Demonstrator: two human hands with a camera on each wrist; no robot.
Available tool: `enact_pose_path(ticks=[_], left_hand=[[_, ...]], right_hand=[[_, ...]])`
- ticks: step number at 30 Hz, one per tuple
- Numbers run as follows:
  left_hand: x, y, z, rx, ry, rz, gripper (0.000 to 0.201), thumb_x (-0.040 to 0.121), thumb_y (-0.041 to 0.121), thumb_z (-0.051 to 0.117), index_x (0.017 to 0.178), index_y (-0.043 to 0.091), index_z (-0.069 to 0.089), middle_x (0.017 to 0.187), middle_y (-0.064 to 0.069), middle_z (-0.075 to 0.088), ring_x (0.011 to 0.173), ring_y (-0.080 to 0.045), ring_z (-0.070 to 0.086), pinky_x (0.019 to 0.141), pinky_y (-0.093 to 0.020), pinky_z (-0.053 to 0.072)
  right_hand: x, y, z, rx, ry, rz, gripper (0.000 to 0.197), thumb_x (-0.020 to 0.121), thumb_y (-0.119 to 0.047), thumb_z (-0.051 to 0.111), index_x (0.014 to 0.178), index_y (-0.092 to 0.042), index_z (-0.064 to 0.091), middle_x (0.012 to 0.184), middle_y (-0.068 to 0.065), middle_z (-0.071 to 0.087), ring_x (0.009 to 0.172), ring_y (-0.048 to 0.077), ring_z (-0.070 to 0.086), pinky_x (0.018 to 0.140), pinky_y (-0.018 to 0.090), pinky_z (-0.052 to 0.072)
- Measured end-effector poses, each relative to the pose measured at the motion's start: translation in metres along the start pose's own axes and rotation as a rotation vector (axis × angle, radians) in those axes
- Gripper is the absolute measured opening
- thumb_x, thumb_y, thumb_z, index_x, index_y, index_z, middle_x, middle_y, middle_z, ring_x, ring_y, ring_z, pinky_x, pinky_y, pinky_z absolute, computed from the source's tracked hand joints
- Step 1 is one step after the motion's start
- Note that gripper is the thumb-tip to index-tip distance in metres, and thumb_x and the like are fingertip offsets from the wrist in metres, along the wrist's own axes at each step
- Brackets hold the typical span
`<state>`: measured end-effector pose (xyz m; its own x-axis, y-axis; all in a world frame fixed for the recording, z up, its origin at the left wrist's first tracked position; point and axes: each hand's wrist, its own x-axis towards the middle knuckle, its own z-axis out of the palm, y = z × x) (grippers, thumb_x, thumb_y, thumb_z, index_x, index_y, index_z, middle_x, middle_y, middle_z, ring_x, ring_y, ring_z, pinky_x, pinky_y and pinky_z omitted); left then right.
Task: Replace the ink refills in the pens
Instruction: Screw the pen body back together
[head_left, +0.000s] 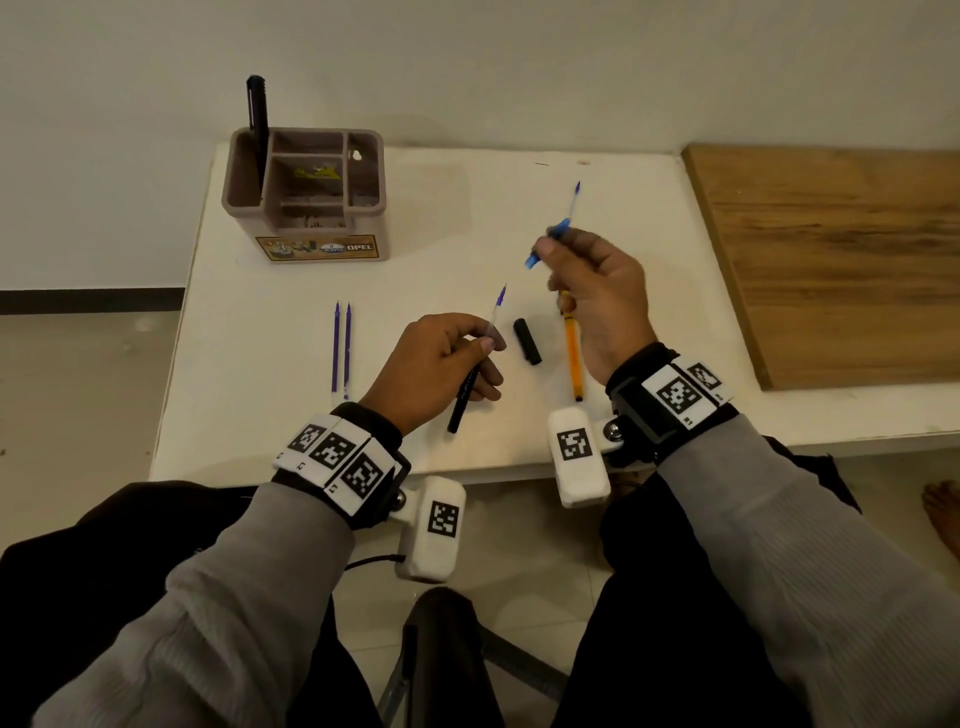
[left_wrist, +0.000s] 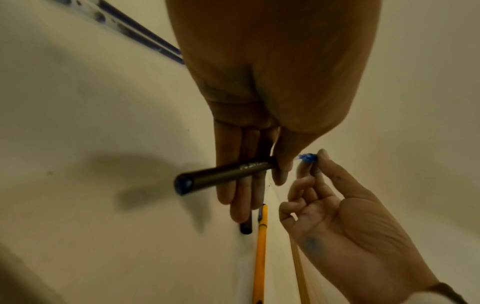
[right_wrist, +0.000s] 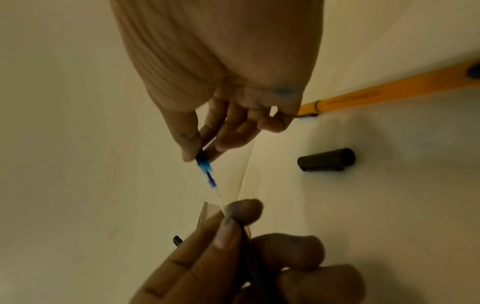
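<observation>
My left hand grips a black pen barrel above the white table. A clear refill with a purple tip sticks out past its thumb. In the left wrist view the black barrel lies across the fingers. My right hand is raised to the right and pinches a blue-collared refill between thumb and finger; its tip points up and away. The right wrist view shows this blue-collared refill. An orange pen and a black cap lie between the hands.
Two purple refills lie side by side left of my left hand. A brown desk organiser stands at the table's back left with a black pen in it. A wooden board covers the right side.
</observation>
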<state>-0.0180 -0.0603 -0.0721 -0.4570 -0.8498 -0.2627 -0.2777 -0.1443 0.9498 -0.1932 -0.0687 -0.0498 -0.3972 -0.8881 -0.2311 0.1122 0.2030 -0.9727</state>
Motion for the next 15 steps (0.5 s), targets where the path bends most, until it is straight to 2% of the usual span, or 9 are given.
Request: enact_pose_path(ticks=[2,4,7,9,11,15], left_hand=[[0.001,-0.002,-0.001,-0.004,0.026,0.001,0.019,0.099,0.012,0.046,0.1,0.006,0.064,0.081,-0.022,0.071,0.069,-0.031,0.073,0.07,-0.039,0.06],[0.002,-0.003,-0.002,-0.011,0.065,-0.002,0.019,0.099,0.012,0.046,0.101,0.006,0.064,0.081,-0.022,0.071,0.07,-0.031,0.072,0.072,-0.042,0.06],[0.004,-0.004,-0.005,-0.02,0.12,-0.012,0.018,0.099,0.012,0.047,0.104,0.006,0.063,0.081,-0.021,0.071,0.07,-0.032,0.072,0.073,-0.044,0.06],[0.004,-0.004,-0.006,-0.025,0.141,-0.015,0.019,0.099,0.012,0.047,0.105,0.005,0.063,0.081,-0.021,0.071,0.071,-0.033,0.072,0.074,-0.044,0.06],[0.004,-0.004,-0.006,-0.026,0.148,-0.016,0.019,0.099,0.012,0.047,0.106,0.005,0.063,0.081,-0.021,0.071,0.071,-0.033,0.072,0.074,-0.044,0.06],[0.003,-0.004,-0.006,-0.018,0.141,-0.015,0.019,0.098,0.012,0.048,0.107,0.005,0.062,0.081,-0.021,0.071,0.07,-0.032,0.072,0.073,-0.043,0.06]], right_hand=[[0.004,-0.002,-0.006,-0.104,0.043,-0.006,0.019,0.08,-0.024,0.079,0.097,-0.019,0.072,0.077,-0.005,0.07,0.058,0.006,0.052,0.057,0.02,0.043],[0.006,-0.002,-0.014,-0.329,-0.053,0.019,0.022,0.077,-0.023,0.082,0.095,-0.014,0.072,0.074,-0.003,0.069,0.055,0.004,0.053,0.054,0.016,0.043],[0.006,0.008,-0.021,-0.698,-0.208,0.074,0.028,0.069,-0.028,0.087,0.089,-0.015,0.071,0.069,-0.001,0.064,0.063,0.011,0.057,0.064,0.026,0.047],[0.008,0.015,-0.021,-0.907,-0.208,0.079,0.029,0.068,-0.035,0.087,0.086,-0.021,0.069,0.072,-0.005,0.06,0.074,0.016,0.06,0.07,0.032,0.048],[0.008,0.017,-0.018,-1.055,-0.177,0.053,0.03,0.069,-0.04,0.084,0.088,-0.026,0.067,0.079,-0.008,0.059,0.083,0.018,0.061,0.07,0.031,0.046],[0.008,0.017,-0.015,-1.135,-0.15,0.028,0.033,0.07,-0.044,0.082,0.092,-0.026,0.066,0.089,-0.006,0.061,0.089,0.018,0.062,0.074,0.032,0.048]])
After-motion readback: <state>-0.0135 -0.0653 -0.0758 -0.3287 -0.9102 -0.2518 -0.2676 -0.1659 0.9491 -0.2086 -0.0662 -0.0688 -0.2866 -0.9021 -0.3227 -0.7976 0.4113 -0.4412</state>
